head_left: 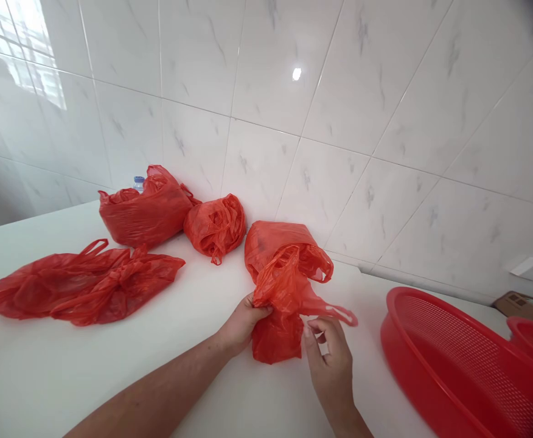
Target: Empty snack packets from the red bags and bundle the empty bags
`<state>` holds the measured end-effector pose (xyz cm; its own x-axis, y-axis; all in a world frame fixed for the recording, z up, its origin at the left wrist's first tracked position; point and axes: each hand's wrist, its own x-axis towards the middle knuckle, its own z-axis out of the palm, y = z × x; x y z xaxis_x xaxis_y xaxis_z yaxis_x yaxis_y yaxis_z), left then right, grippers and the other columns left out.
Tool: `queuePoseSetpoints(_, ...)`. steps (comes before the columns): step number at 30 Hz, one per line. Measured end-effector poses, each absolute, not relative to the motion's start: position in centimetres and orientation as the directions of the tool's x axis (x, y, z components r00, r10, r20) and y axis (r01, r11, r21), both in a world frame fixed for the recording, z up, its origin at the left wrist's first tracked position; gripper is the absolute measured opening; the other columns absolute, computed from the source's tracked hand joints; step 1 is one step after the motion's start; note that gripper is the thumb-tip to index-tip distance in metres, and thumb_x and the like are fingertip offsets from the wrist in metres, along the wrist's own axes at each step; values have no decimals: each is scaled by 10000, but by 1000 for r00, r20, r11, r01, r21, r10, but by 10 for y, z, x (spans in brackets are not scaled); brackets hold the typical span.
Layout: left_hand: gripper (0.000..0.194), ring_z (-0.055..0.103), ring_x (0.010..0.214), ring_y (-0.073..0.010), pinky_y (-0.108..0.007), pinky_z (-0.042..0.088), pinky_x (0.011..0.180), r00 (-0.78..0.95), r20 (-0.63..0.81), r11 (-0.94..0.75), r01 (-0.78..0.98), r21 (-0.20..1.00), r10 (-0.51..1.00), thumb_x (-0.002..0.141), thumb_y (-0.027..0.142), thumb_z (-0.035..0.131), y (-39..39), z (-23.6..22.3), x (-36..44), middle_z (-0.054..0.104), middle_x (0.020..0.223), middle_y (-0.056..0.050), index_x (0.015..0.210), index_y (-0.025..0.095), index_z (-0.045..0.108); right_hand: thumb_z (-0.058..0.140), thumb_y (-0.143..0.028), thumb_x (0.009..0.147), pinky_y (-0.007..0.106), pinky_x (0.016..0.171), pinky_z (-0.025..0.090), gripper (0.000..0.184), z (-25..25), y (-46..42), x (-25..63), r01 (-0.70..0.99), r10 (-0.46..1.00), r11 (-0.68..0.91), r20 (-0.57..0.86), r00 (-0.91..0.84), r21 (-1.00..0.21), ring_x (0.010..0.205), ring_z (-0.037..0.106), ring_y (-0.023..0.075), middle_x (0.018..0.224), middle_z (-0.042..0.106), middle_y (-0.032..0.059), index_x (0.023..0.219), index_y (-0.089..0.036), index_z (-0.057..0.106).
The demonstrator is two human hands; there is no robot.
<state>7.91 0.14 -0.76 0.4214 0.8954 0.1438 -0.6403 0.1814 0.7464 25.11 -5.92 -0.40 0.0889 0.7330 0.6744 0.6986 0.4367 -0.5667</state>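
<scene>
A crumpled red plastic bag (278, 334) hangs over the white table in front of me. My left hand (243, 322) grips its left side, thumb on top. At its right edge, my right hand (330, 350) has thumb and forefinger pinched together on the thin plastic, below a loop handle (346, 315) that sticks out to the right. Just behind is a fuller red bag (278, 240), resting against the tiled wall; the held bag overlaps its front. What the bags contain is hidden.
Further left on the table (202, 377) lie a bundled red bag (216, 225), a large filled red bag (143, 216) and a knotted one (88, 286). A blue bottle cap (139, 180) shows behind. Red mesh baskets (431, 359) and a cardboard box (526, 309) are at right.
</scene>
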Motion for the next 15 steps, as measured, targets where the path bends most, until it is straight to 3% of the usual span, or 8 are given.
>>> queuePoseSetpoints(3, 199, 646, 871, -228, -371, 479, 825, 431, 151, 197, -660, 725, 889, 715, 178, 677, 1, -7, 79, 685, 897, -84, 907, 144, 632, 494, -290, 865, 299, 665, 478, 231, -2, -58, 254, 690, 748, 379, 643, 164, -617, 799, 547, 163, 1075, 552, 71, 1087, -230, 518)
queuePoseSetpoints(6, 198, 650, 880, -237, -379, 481, 832, 449, 161, 205, -660, 722, 879, 704, 191, 695, -2, -4, 79, 690, 901, -87, 888, 141, 640, 477, -287, 865, 302, 687, 489, 448, -2, -59, 251, 696, 793, 373, 601, 104, -613, 882, 552, 171, 1282, 462, 86, 1303, -271, 382)
queuePoseSetpoints(10, 225, 656, 872, -246, -384, 487, 822, 482, 164, 228, -654, 721, 861, 674, 206, 729, -5, 0, 81, 696, 895, -84, 873, 141, 646, 443, -251, 863, 304, 705, 497, 547, -8, -58, 247, 708, 863, 360, 506, -4, -608, 917, 557, 185, 1207, 527, 82, 1385, -272, 280)
queuePoseSetpoints(12, 229, 660, 858, -249, -388, 490, 813, 491, 170, 231, -652, 722, 854, 674, 204, 730, -5, 1, 81, 699, 882, -86, 875, 138, 645, 459, -247, 851, 292, 662, 496, 453, -11, -57, 246, 714, 880, 342, 474, -15, -611, 838, 565, 183, 1038, 592, 72, 1300, -232, 397)
queuePoseSetpoints(14, 229, 663, 840, -248, -385, 492, 807, 482, 174, 217, -650, 729, 859, 669, 200, 733, -4, 1, 80, 701, 873, -87, 870, 135, 643, 476, -257, 843, 278, 594, 481, 194, -14, -55, 246, 731, 878, 353, 476, -43, -584, 717, 546, 171, 830, 589, 44, 1013, -204, 554)
queuePoseSetpoints(15, 231, 664, 835, -246, -383, 492, 805, 471, 175, 205, -649, 732, 865, 667, 196, 734, -3, 1, 79, 701, 877, -87, 869, 134, 641, 480, -262, 843, 274, 571, 471, 96, -14, -54, 247, 741, 869, 368, 490, -61, -561, 671, 527, 164, 756, 563, 31, 856, -203, 555)
